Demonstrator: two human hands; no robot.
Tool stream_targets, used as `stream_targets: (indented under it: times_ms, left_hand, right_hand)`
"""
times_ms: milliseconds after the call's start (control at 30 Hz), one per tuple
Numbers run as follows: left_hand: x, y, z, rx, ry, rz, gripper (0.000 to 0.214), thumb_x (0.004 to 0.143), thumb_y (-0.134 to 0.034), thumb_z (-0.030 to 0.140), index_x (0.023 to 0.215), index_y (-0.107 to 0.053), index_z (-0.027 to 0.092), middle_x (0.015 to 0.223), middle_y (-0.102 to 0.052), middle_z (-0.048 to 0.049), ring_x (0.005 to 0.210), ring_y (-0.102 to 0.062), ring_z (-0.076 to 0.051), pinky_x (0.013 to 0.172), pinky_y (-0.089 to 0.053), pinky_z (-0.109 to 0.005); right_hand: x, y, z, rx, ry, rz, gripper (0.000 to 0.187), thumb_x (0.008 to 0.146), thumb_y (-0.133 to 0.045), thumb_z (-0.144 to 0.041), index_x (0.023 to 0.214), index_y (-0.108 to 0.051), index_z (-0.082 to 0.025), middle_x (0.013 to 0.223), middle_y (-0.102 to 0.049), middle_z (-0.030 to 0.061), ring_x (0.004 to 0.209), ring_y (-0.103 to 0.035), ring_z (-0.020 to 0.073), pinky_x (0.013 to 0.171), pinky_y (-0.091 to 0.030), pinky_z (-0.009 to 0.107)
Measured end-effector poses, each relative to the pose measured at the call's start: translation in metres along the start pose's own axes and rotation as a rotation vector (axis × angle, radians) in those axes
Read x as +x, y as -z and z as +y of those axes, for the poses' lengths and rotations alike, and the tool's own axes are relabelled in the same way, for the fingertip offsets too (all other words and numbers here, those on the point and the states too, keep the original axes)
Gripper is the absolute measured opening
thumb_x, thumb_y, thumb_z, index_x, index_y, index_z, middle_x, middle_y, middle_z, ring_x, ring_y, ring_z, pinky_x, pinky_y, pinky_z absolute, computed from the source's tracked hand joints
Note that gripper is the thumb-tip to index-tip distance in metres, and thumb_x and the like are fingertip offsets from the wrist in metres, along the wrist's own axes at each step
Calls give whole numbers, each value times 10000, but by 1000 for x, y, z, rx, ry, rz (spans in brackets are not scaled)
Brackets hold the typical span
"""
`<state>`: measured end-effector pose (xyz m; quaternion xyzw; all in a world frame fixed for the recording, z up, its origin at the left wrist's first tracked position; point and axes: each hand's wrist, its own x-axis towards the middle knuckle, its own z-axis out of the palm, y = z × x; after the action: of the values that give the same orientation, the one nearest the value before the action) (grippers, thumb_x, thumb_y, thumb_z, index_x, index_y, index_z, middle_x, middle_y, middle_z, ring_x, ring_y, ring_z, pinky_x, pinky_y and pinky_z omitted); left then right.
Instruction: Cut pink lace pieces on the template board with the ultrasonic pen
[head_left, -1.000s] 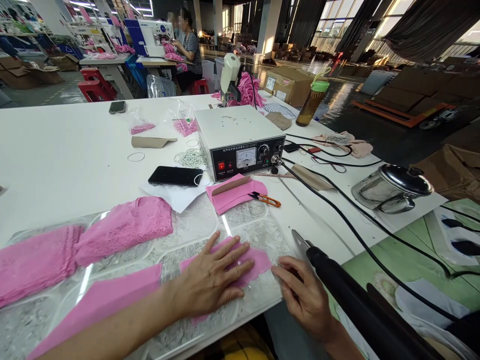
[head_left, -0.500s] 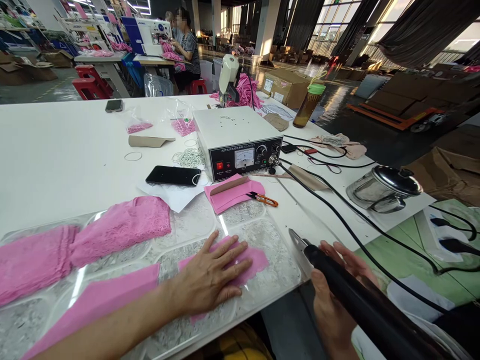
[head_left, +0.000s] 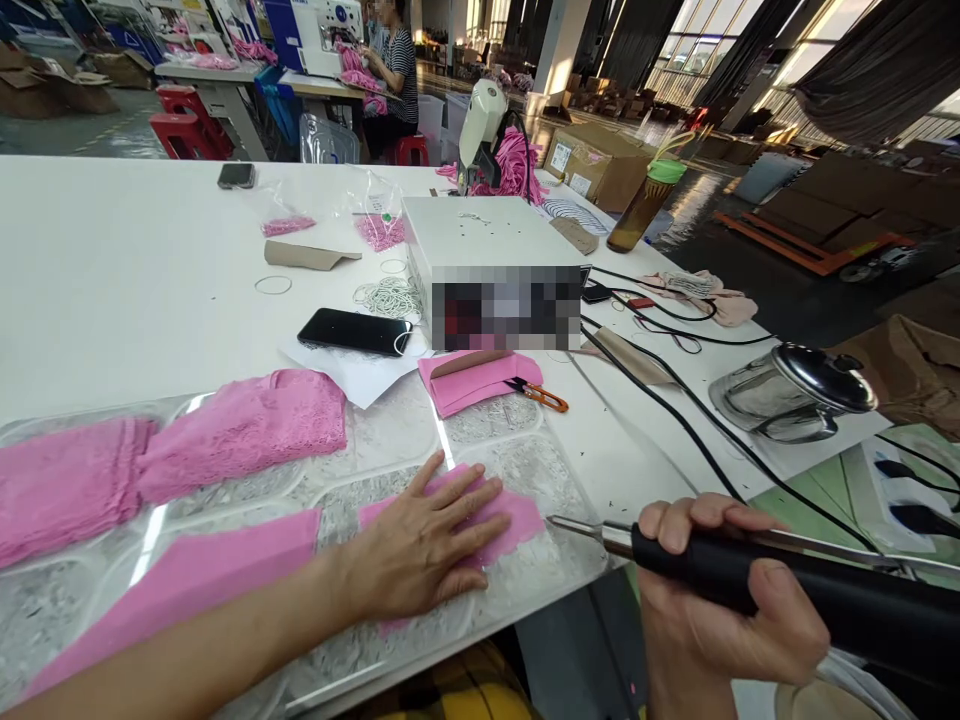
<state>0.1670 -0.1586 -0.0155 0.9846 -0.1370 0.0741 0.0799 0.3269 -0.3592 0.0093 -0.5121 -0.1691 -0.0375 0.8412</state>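
My left hand [head_left: 431,540] lies flat with fingers spread, pressing a small cut piece of pink fabric [head_left: 523,522] onto a clear-covered, marbled mat [head_left: 559,470]. Its fingers hide part of the fabric. My right hand [head_left: 720,590] is wrapped round a black handheld ultrasonic welder [head_left: 694,565]. The metal tip points left and is close to the fabric's right edge; contact cannot be made out. A thin metal strip [head_left: 832,548] runs along the welder's upper side by my fingers. Left of my arm lies a larger pink fabric sheet [head_left: 217,570].
Folded pink lace [head_left: 247,435] lies at the left. Orange-handled snips [head_left: 546,398] rest on a pink bundle [head_left: 457,390]. Beyond are a phone [head_left: 352,332] and a machine box [head_left: 487,235]. Black cables [head_left: 675,420] and a metal-lidded jug [head_left: 787,395] are at the right.
My right hand has turned the welder to lie nearly level, bringing its tip left toward the fabric. My fingers have closed round its handle. My left hand stays flat on the fabric.
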Motion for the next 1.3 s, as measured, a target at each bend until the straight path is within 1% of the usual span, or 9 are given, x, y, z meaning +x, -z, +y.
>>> stream_targets:
  times_ms: [133, 233, 533, 667, 800, 900, 1100, 1200, 1300]
  left_hand:
    - [0, 1, 0, -22, 8, -18, 546, 1015, -389, 546, 1460, -444, 234, 1505, -464, -92, 1430, -361, -311, 1214, -44, -564]
    - [1, 2, 0, -15, 6, -48, 549, 1015, -390, 546, 1456, -448, 224, 1515, -449, -98, 1424, -369, -326, 1211, -36, -574]
    - [1, 2, 0, -42, 18, -52, 535, 1011, -399, 549, 1442, -464, 241, 1509, -460, -83, 1428, -366, -307, 1220, -20, -558]
    - [1, 1, 0, -25, 11, -48, 548, 1009, -408, 546, 1449, -455, 224, 1513, -453, -93, 1423, -369, -329, 1213, 0, -572]
    - [1, 1, 0, -25, 13, -48, 543, 1009, -410, 543, 1449, -454, 229, 1513, -454, -89, 1425, -369, -317, 1218, 10, -559]
    - [2, 1, 0, -32, 11, -37, 541, 1007, -421, 539, 1449, -454, 229, 1510, -458, -90, 1428, -364, -313, 1220, -4, -555]
    - [2, 3, 1, -41, 11, -51, 548, 1001, -449, 527, 1449, -456, 213, 1512, -452, -107, 1419, -377, -333, 1211, -45, -578]
    - [1, 3, 1, -59, 16, -56, 534, 1015, -410, 526, 1446, -460, 214, 1516, -447, -107, 1421, -376, -325, 1213, -55, -571]
    - [1, 1, 0, -85, 18, -67, 537, 1029, -355, 527, 1443, -462, 202, 1522, -434, -120, 1428, -365, -331, 1208, -83, -578]
  right_hand:
    - [-2, -6, 1, -87, 19, -86, 120, 802, -462, -327, 805, -520, -222, 702, -398, -36, 444, -419, 95, 448, -392, 293]
    - [-2, -9, 2, -114, 44, -123, 117, 818, -464, -330, 809, -508, -222, 696, -420, -35, 438, -419, 92, 437, -389, 283]
    - [-2, -7, 5, 14, 10, -128, 100, 776, -517, -270, 815, -570, -195, 700, -488, -19, 471, -465, 99, 452, -420, 293]
    - [-2, -8, 4, -1, 17, -132, 91, 765, -521, -264, 811, -564, -198, 690, -493, -23, 460, -470, 99, 446, -430, 294]
    - [-1, -8, 3, -33, 44, -177, 80, 784, -526, -272, 803, -555, -201, 692, -499, -24, 456, -480, 97, 442, -441, 293]
    - [0, -9, 2, -40, 45, -179, 85, 784, -550, -283, 793, -557, -199, 689, -506, -24, 453, -481, 93, 446, -450, 293]
    - [0, -10, 3, 47, -1, -178, 112, 704, -595, -272, 773, -591, -183, 676, -547, -23, 454, -502, 100, 456, -456, 295]
    - [3, -10, -1, 68, -25, -155, 135, 688, -595, -273, 788, -611, -185, 679, -542, -27, 453, -493, 95, 460, -451, 292]
    - [9, -10, -11, 59, -65, -144, 292, 660, -636, -346, 903, -671, -187, 731, -555, -16, 483, -485, 99, 458, -440, 296]
